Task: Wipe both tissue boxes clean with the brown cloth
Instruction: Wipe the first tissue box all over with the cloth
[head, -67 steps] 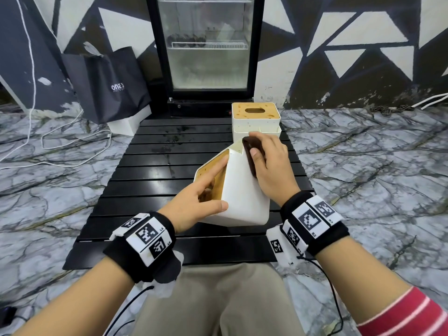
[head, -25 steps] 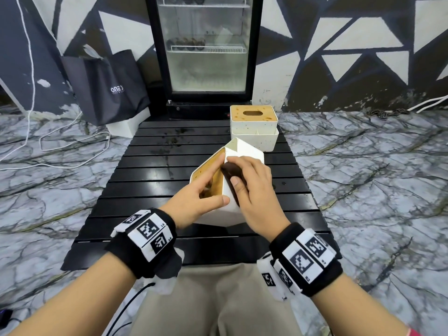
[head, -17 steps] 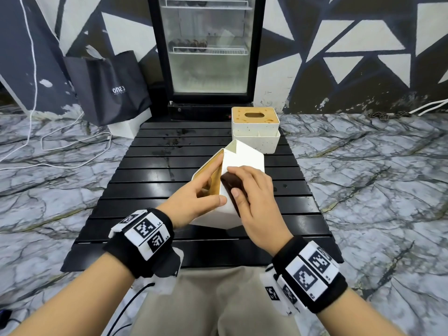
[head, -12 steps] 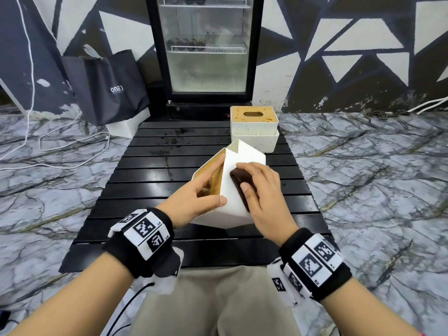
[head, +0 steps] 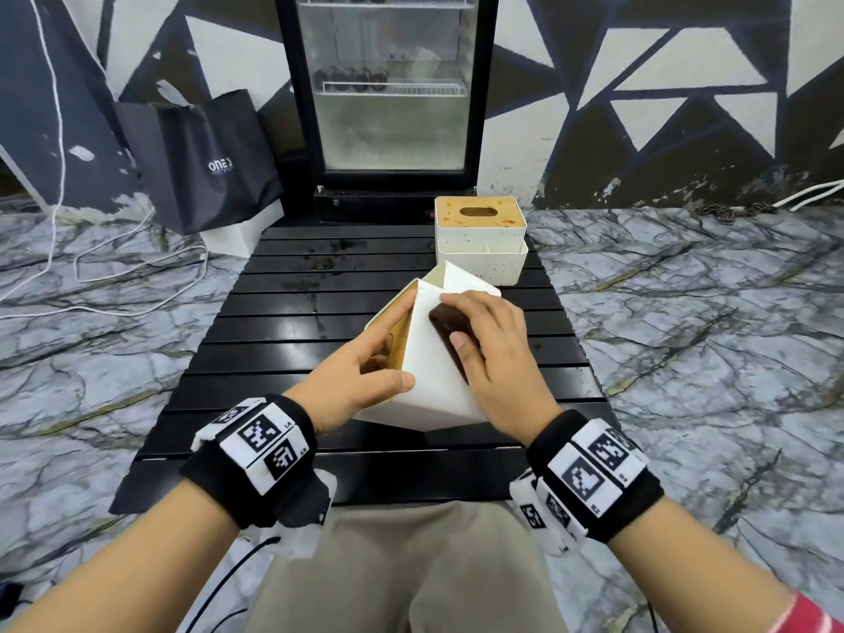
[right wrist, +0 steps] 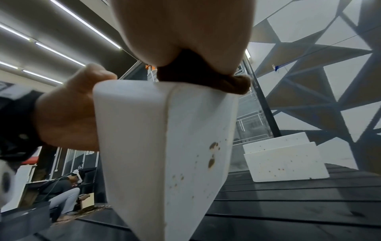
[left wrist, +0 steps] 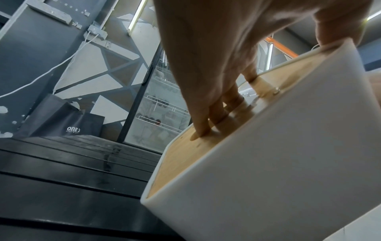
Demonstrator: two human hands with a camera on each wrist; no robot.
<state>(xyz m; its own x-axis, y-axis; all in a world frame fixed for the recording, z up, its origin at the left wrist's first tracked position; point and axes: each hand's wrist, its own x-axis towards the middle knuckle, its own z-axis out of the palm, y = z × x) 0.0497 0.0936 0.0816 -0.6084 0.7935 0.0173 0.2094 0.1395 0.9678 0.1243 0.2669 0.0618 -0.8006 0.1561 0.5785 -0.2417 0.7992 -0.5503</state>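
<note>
The held tissue box [head: 434, 386] is showing a smooth, matt white shell that looks like plastic; its lid [left wrist: 181, 163] is presenting a wood-grain face with a light sheen. Brown specks are marking one side wall [right wrist: 195, 163]. The brown cloth [head: 447, 324] lying against the held tissue box is looking soft, matt and fibrous. Beneath the held tissue box, the black slatted table [head: 283, 349] is giving glossy reflections. Behind the held tissue box, the second tissue box [head: 479, 265] is showing speckled matt white walls and a stained wood-look top.

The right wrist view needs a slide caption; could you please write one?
Right hand presses the brown cloth onto a tilted, stain-speckled tissue box that the left hand steadies.
</note>
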